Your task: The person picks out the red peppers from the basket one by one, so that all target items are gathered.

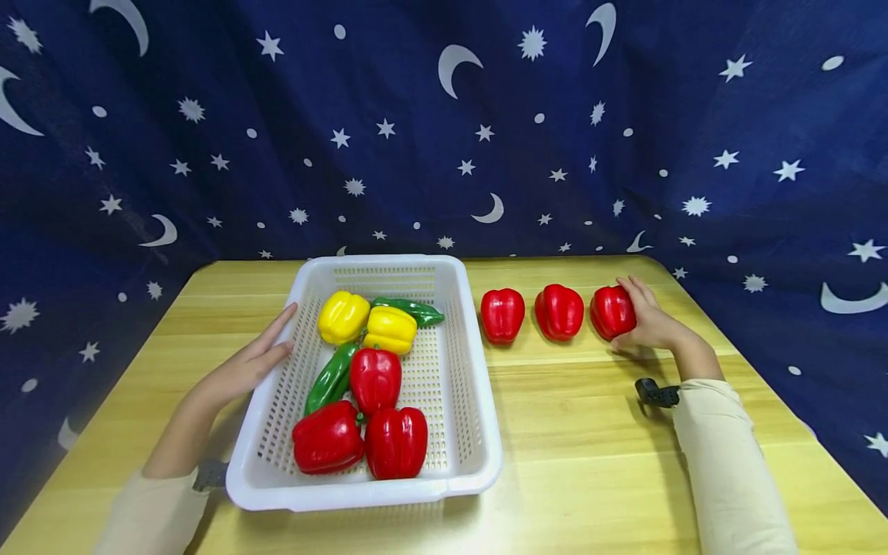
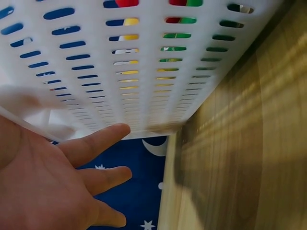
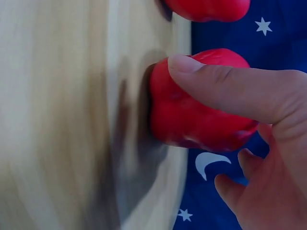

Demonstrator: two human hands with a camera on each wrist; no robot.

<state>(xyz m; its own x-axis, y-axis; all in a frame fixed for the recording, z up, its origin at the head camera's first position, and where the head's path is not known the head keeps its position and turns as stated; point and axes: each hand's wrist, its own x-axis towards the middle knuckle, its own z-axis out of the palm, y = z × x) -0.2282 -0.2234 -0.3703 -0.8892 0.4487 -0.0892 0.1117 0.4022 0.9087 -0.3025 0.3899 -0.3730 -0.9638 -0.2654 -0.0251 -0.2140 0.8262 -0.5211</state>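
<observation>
My left hand lies at the left side of a white perforated plastic basket, its fingers straight against the rim. The left wrist view shows that hand with fingers spread beside the slotted wall. At the right end of a row, my right hand holds a red bell pepper, thumb on the near side and fingers round the far side. In the right wrist view the thumb presses across the pepper, hiding part of it.
Two more red bell peppers stand left of the held one. Inside the basket lie several red bell peppers, two yellow ones and two long green peppers. A starry blue cloth hangs behind the wooden table.
</observation>
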